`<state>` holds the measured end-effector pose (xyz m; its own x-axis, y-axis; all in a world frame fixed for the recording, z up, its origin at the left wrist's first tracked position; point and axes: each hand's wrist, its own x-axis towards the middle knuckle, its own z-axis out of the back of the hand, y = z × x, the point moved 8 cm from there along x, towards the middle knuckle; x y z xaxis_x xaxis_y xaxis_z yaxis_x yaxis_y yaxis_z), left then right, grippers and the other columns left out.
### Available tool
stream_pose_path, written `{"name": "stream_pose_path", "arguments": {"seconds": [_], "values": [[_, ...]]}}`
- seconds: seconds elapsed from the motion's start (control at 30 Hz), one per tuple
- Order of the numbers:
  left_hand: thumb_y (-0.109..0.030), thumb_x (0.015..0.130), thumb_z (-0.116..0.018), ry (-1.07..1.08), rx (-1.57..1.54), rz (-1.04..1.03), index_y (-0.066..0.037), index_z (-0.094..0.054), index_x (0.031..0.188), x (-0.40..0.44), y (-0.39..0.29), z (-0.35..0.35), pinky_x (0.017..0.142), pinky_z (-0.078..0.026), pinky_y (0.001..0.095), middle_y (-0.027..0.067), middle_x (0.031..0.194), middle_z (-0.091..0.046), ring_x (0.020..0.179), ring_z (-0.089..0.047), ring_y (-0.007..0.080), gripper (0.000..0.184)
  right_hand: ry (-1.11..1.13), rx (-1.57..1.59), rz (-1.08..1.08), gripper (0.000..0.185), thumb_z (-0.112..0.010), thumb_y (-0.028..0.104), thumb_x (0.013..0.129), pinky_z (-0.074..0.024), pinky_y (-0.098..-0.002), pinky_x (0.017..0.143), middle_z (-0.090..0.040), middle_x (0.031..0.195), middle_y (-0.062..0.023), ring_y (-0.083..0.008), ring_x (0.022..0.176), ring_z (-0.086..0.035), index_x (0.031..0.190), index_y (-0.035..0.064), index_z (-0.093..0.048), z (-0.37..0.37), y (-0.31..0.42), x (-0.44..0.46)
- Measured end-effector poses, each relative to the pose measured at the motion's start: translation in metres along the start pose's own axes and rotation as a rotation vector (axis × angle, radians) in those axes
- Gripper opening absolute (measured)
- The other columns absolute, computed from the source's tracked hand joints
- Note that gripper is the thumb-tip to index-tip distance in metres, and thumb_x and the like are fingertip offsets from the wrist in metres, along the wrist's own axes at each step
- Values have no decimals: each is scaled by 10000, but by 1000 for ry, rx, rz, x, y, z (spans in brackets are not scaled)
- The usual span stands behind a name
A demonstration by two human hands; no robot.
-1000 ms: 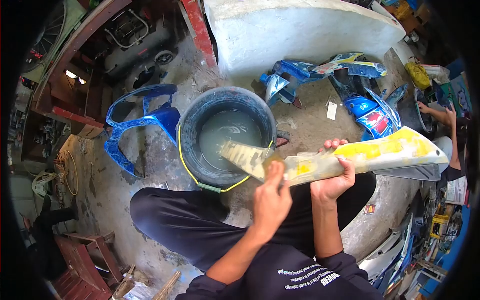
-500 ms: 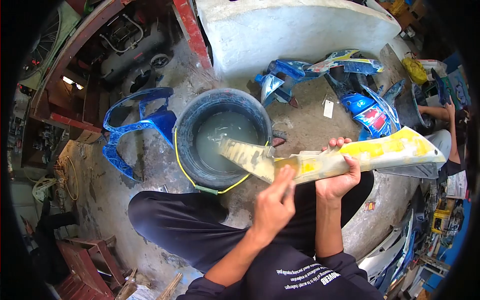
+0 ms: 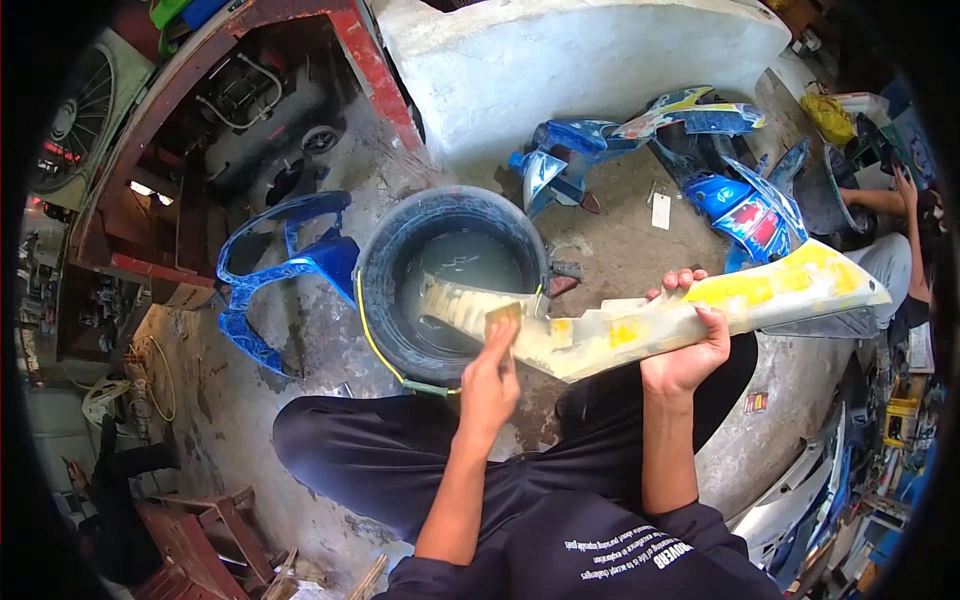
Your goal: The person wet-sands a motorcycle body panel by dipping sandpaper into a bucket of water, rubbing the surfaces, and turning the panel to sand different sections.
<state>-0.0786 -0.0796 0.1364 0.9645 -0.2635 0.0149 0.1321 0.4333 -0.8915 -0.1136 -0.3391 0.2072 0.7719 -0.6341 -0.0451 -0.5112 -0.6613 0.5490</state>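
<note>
In my right hand (image 3: 688, 345) is a long motorcycle fairing panel (image 3: 640, 327), sanded to cream and pale grey with yellow patches. The fingers wrap round it from below, the thumb lying on the near side. My left hand (image 3: 490, 385) presses a small brown piece of sandpaper (image 3: 503, 315) flat against the panel's left section with its fingertips. The panel's left end reaches over a black bucket (image 3: 375, 310) holding cloudy water (image 3: 465, 260). A yellow handle with a green grip (image 3: 430, 388) hangs at the bucket's near side.
A blue fairing frame (image 3: 300, 265) lies left of the bucket. More blue fairing parts (image 3: 745, 215) lie by a white wall (image 3: 590, 60). A compressor (image 3: 265, 110) stands at upper left. At far right, another person's arm (image 3: 875, 202) shows. A wooden stool (image 3: 205, 535) is at lower left.
My left hand has slid left along the panel with the sandpaper, from its middle toward its left end. My right hand keeps its hold. The view has shifted slightly.
</note>
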Motion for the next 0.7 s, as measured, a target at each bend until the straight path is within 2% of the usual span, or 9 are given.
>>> {"name": "stream_pose_path", "arguments": {"seconds": [0.07,0.13,0.23,0.27,0.4,0.5,0.53,0.6,0.7], "values": [[107,885,-521,18,16,-44,-1,-617,1384,-11,-19,-3,1169,-429,409,257,1442,-576,1372,-545,378,519,-6,8,9,412,-593,155,818,-465,-428,979,-560,1099,-88,-252,1099,-551,1208,41,-523,2,1,0],[125,824,-529,136,17,-205,-11,-594,1413,-25,-60,-8,1175,-426,432,252,1466,-553,1390,-519,381,608,-25,6,5,417,-594,154,817,-467,-427,977,-561,1100,-89,-253,1099,-552,1212,41,-521,4,3,2],[142,774,-534,96,144,-73,-21,-584,1432,-18,-11,-1,1185,-416,444,246,1470,-552,1411,-497,370,680,-38,37,-15,426,-598,152,815,-470,-425,977,-563,1107,-92,-254,1105,-555,1219,40,-516,10,-3,0],[157,744,-509,72,91,-53,-27,-581,1441,-13,9,-2,1190,-409,434,240,1474,-554,1419,-487,368,725,-56,28,-3,418,-592,145,817,-446,-399,988,-575,1103,-98,-257,1103,-566,1215,35,-526,10,-3,-2],[168,738,-474,150,-13,-258,-12,-585,1431,-35,-65,-14,1194,-405,413,249,1444,-577,1399,-512,366,725,-71,27,-3,411,-589,129,817,-421,-372,1008,-588,1090,-109,-267,1102,-576,1210,22,-534,11,5,4],[178,734,-478,79,52,-146,-21,-594,1427,-26,-31,-11,1194,-406,413,245,1443,-579,1405,-507,359,730,-71,51,2,410,-591,115,814,-427,-382,1020,-586,1089,-124,-283,1099,-573,1205,6,-532,12,3,2],[186,727,-481,43,92,-26,-32,-600,1426,-16,-9,-9,1189,-412,417,245,1448,-573,1409,-502,359,742,-74,55,6,410,-591,115,814,-427,-382,1020,-586,1089,-124,-283,1099,-573,1205,6,-532,12,1,0],[184,737,-492,56,83,-70,-32,-600,1425,-23,-13,-13,1187,-415,417,249,1446,-572,1408,-504,356,730,-67,22,42,404,-587,101,814,-432,-392,1031,-578,1077,-144,-296,1080,-568,1198,-11,-528,12,0,1],[183,774,-528,133,-19,-213,-26,-613,1412,-39,-68,-19,1176,-428,412,247,1437,-583,1396,-524,343,677,-98,70,24,402,-584,91,811,-432,-395,1043,-569,1060,-155,-302,1063,-560,1192,-21,-525,8,8,2]]}}
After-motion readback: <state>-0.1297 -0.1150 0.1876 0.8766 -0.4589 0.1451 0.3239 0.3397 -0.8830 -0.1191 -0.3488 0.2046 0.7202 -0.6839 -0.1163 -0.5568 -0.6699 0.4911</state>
